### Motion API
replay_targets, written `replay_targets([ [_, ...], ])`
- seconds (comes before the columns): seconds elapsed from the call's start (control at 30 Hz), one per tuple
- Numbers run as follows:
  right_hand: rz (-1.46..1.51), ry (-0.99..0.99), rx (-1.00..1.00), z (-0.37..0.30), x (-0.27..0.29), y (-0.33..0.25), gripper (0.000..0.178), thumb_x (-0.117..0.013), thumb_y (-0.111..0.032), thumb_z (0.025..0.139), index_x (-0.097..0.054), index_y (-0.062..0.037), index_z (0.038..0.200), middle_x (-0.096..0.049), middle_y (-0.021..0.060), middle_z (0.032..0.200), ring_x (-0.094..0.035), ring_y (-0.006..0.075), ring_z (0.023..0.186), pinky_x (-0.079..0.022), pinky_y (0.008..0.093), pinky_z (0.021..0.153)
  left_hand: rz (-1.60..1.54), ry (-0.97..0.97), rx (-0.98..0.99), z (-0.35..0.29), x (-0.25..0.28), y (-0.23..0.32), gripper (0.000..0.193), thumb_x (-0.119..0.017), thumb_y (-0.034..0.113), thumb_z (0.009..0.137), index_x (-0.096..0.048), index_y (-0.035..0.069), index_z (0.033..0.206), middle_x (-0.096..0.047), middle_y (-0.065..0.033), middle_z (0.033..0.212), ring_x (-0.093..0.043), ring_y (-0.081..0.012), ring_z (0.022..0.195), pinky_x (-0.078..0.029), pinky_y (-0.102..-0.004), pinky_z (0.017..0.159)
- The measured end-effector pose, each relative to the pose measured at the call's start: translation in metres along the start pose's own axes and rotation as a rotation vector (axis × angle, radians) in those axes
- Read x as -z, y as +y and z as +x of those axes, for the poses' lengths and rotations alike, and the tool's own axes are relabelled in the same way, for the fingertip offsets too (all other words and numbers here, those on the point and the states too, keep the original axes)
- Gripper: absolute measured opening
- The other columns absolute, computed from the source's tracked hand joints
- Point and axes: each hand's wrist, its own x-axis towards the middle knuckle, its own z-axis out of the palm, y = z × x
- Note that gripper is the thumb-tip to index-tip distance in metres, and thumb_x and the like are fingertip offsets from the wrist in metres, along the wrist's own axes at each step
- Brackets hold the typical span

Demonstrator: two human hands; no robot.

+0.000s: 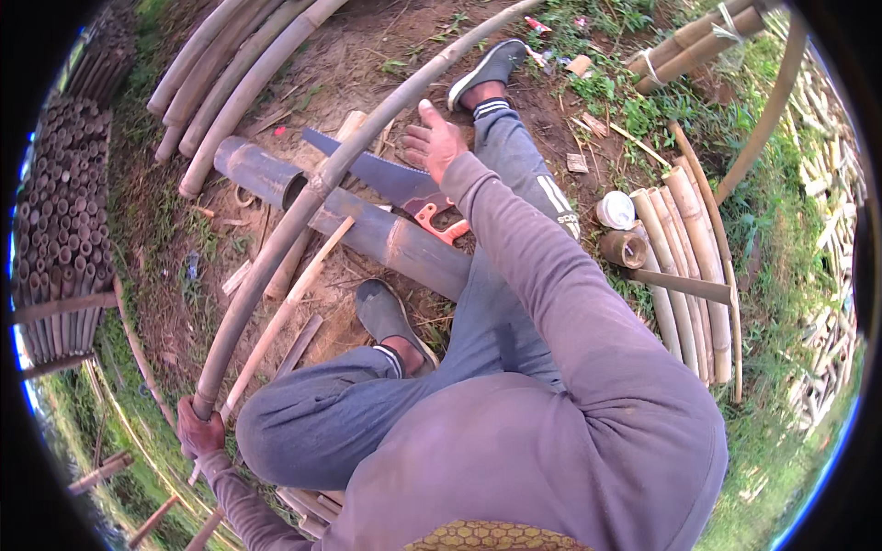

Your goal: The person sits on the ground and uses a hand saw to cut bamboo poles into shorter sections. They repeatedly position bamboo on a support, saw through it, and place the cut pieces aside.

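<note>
At the left edge of the ground (367,69), bamboo tubes (66,202) are stacked; near its far right corner, two poles (700,46) are bound with white ties (728,26); a white container (616,210) is set beside bamboo lengths (694,234).

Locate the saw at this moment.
In the head view, the saw is left of centre, its blade passing under the long pole, its orange handle beside the thick tube.

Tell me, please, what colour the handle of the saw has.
The saw handle is orange; it shows best in the head view.
</note>
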Motion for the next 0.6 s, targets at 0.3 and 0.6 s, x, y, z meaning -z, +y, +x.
replay_targets([
  [0.3, 0.113, 0.022, -0.337, 0.022, -0.052, 0.053, 0.068, -0.074, -0.056, 0.096, -0.053, -0.01, 0.141, -0.055, 0.0063, 0.121, -0.053, 0.023, 0.106, -0.047, 0.0474, 0.099, 0.151, 0.063, 0.138, -0.112, -0.02, -0.077, 0.062, -0.08, 0.004, 0.07, -0.058, 0.009, 0.128, -0.065, -0.0142, 0.118, -0.061, -0.0384, 0.118, -0.044, -0.0494, 0.108],
  [0.6, -0.499, -0.325, -0.484, -0.041, -0.176, 0.132, 0.031, -0.08, -0.035, 0.096, -0.069, -0.009, 0.108, -0.072, 0.0064, 0.09, -0.065, 0.0162, 0.072, -0.053, 0.0336, 0.064, 0.004, 0.067, 0.654, -0.016, -0.11, -0.048, 0.08, -0.081, 0.033, 0.087, -0.043, 0.022, 0.157, -0.05, -0.0137, 0.155, -0.042, -0.0358, 0.149, -0.031, -0.0513, 0.124],
])
